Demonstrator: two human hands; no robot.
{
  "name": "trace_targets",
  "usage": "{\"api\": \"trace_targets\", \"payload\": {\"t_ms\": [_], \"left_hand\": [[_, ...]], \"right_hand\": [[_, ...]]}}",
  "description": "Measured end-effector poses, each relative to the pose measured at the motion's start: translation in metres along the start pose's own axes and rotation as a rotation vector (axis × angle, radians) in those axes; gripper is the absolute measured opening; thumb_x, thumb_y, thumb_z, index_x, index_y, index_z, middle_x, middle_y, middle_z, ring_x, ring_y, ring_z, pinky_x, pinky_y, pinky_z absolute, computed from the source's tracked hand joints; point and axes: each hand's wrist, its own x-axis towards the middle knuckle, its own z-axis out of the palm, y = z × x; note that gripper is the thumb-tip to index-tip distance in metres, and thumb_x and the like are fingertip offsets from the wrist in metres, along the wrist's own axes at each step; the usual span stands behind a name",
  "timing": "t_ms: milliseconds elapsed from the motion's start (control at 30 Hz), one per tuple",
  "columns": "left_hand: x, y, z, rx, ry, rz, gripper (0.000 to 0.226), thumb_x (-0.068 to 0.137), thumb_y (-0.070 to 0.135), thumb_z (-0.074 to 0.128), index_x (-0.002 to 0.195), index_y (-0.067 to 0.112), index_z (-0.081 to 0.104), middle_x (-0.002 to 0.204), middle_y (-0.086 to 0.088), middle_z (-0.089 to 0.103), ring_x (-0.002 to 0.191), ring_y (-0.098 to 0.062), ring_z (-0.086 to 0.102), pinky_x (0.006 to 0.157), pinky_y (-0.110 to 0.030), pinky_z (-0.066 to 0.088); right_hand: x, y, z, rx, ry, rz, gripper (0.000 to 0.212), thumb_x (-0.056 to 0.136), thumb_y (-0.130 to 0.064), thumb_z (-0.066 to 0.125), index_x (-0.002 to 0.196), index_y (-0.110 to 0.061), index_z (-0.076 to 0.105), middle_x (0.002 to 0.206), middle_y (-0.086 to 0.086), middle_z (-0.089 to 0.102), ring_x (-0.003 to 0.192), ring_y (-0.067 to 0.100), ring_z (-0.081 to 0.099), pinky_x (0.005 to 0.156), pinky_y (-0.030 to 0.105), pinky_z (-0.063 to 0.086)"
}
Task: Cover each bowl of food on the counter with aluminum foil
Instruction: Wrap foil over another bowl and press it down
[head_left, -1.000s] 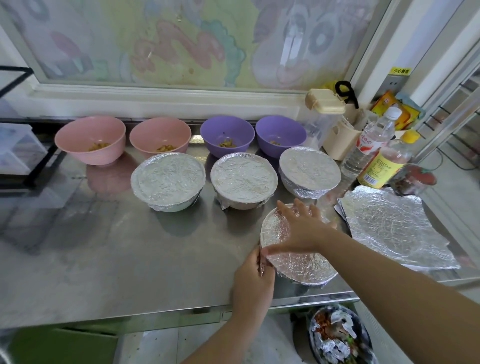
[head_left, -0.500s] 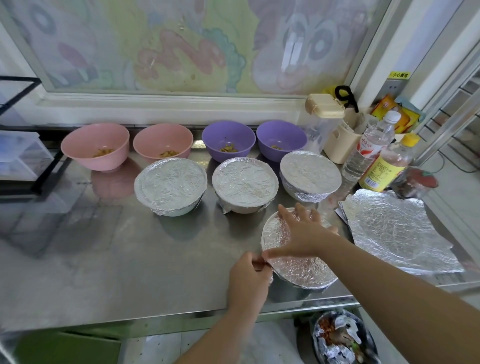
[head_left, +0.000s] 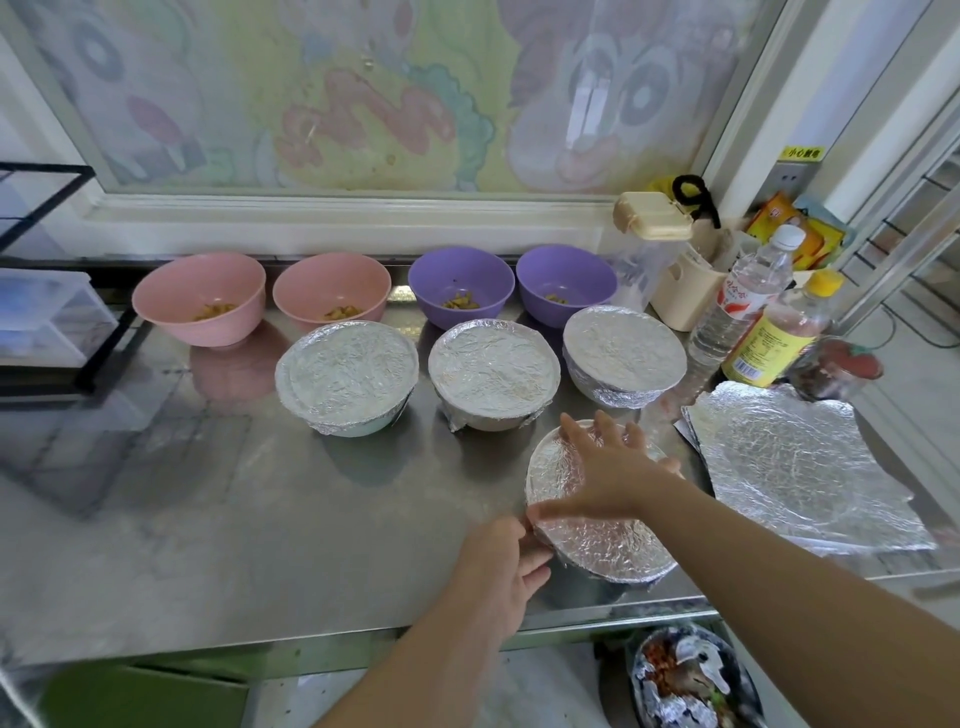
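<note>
Foil-wrapped front bowl (head_left: 608, 545) near the front edge of the steel counter (head_left: 260, 519), right of centre; right hand (head_left: 608, 467) flat on its foil top, fingers straight and spread, thumb reaching toward the left rim, gripping nothing; left hand (head_left: 498, 566) at the bowl's left side, fingers curled in under the rim, clamped on the bowl over the folded foil.

Just behind, a row of three finished ones standing apart from each other: left covered bowl (head_left: 347, 371), middle covered bowl (head_left: 493, 369), right covered bowl (head_left: 623, 348), each with crinkled foil drawn over the rim and partway down the wall.

Farther back, along the ledge, four bare ones with a little food in each: left pink bowl (head_left: 200, 296), right pink bowl (head_left: 332, 291), left purple bowl (head_left: 460, 283), right purple bowl (head_left: 566, 278).

Right of the front bowl, a stack of foil sheets (head_left: 789, 467) lying flat on the counter; touching it or not, impossible to tell.

Beyond the sheets, a clear bottle (head_left: 743, 296) with white cap and a yellow-capped bottle (head_left: 774, 338) side by side; behind them, a lidded container (head_left: 652, 218) with a beige top.

Below the counter's edge, a bin (head_left: 691, 680) holding crumpled foil and scraps.
</note>
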Motion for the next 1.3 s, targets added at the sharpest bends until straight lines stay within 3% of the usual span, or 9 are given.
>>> {"api": "trace_targets", "payload": {"t_ms": [133, 267, 400, 500, 567, 667, 800, 1067, 1300], "left_hand": [[-0.007, -0.004, 0.013, -0.184, -0.023, -0.026, 0.027, 0.095, 0.006, 0.032, 0.1, 0.0, 0.058, 0.109, -0.014, 0.066, 0.103, -0.026, 0.06, 0.12, -0.048, 0.025], [-0.012, 0.001, 0.018, -0.255, -0.08, -0.071, 0.05, 0.101, 0.026, 0.028, 0.139, -0.001, 0.048, 0.149, -0.016, 0.046, 0.143, -0.027, 0.037, 0.123, -0.045, 0.013], [-0.016, 0.003, 0.021, -0.305, -0.153, -0.098, 0.061, 0.099, 0.039, 0.028, 0.152, 0.009, 0.034, 0.159, -0.005, 0.033, 0.149, -0.017, 0.025, 0.123, -0.045, 0.004], [-0.013, 0.001, 0.018, -0.287, -0.182, -0.083, 0.04, 0.087, 0.043, 0.037, 0.112, 0.02, 0.059, 0.138, 0.001, 0.053, 0.118, -0.012, 0.045, 0.099, -0.034, 0.028], [-0.015, 0.003, 0.018, -0.259, -0.165, -0.078, 0.024, 0.083, 0.044, 0.04, 0.093, 0.024, 0.05, 0.118, 0.0, 0.053, 0.1, -0.012, 0.04, 0.076, -0.035, 0.028], [-0.013, 0.002, 0.016, -0.268, -0.191, -0.114, 0.031, 0.093, 0.045, 0.031, 0.093, 0.024, 0.054, 0.121, 0.002, 0.054, 0.103, -0.01, 0.046, 0.096, -0.036, 0.021], [-0.018, 0.005, 0.01, -0.217, -0.349, -0.158, 0.067, 0.098, 0.052, 0.019, 0.154, 0.018, 0.028, 0.162, 0.001, 0.025, 0.151, -0.015, 0.014, 0.121, -0.051, 0.0], [-0.022, -0.002, 0.004, -0.159, -0.437, -0.07, 0.063, 0.101, 0.054, 0.012, 0.157, 0.026, 0.02, 0.164, 0.003, 0.021, 0.153, -0.015, 0.01, 0.121, -0.054, -0.005], [0.037, 0.004, -0.008, -0.149, -0.214, 0.035, 0.055, 0.102, 0.05, 0.024, 0.152, 0.029, 0.035, 0.157, 0.004, 0.038, 0.147, -0.016, 0.029, 0.123, -0.048, 0.008]], "right_hand": [[-0.001, -0.001, -0.001, 0.005, 0.0, 0.006, 0.14, 0.047, -0.1, 0.056, 0.154, -0.049, -0.019, 0.167, -0.001, -0.025, 0.152, 0.04, -0.018, 0.106, 0.086, 0.008], [-0.001, -0.001, -0.001, -0.004, 0.007, 0.006, 0.138, 0.05, -0.1, 0.057, 0.154, -0.049, -0.019, 0.167, -0.001, -0.024, 0.153, 0.04, -0.017, 0.106, 0.085, 0.009], [-0.001, -0.002, -0.001, -0.001, 0.011, 0.01, 0.139, 0.049, -0.1, 0.058, 0.154, -0.05, -0.019, 0.167, -0.002, -0.023, 0.153, 0.04, -0.016, 0.106, 0.085, 0.01], [0.002, 0.0, 0.001, 0.003, 0.018, 0.005, 0.139, 0.048, -0.101, 0.057, 0.154, -0.049, -0.018, 0.168, -0.001, -0.021, 0.153, 0.04, -0.016, 0.106, 0.085, 0.009], [0.002, 0.0, 0.002, 0.007, 0.024, -0.004, 0.14, 0.046, -0.102, 0.056, 0.153, -0.049, -0.018, 0.168, 0.0, -0.02, 0.153, 0.041, -0.016, 0.108, 0.084, 0.008], [0.002, 0.0, 0.001, 0.009, 0.02, 0.002, 0.138, 0.049, -0.099, 0.057, 0.154, -0.049, -0.018, 0.168, -0.001, -0.02, 0.153, 0.041, -0.016, 0.106, 0.085, 0.009], [0.002, 0.0, 0.001, -0.007, 0.022, 0.001, 0.139, 0.049, -0.1, 0.055, 0.154, -0.048, -0.019, 0.168, 0.0, -0.02, 0.153, 0.042, -0.015, 0.107, 0.084, 0.011], [0.0, -0.003, 0.004, -0.016, 0.032, 0.026, 0.136, 0.053, -0.099, 0.055, 0.153, -0.048, -0.021, 0.167, -0.001, -0.023, 0.153, 0.04, -0.016, 0.106, 0.085, 0.01], [-0.002, -0.005, 0.008, 0.019, 0.045, 0.051, 0.136, 0.052, -0.102, 0.05, 0.153, -0.048, -0.022, 0.166, -0.001, -0.027, 0.152, 0.042, -0.019, 0.106, 0.085, 0.007]]}}
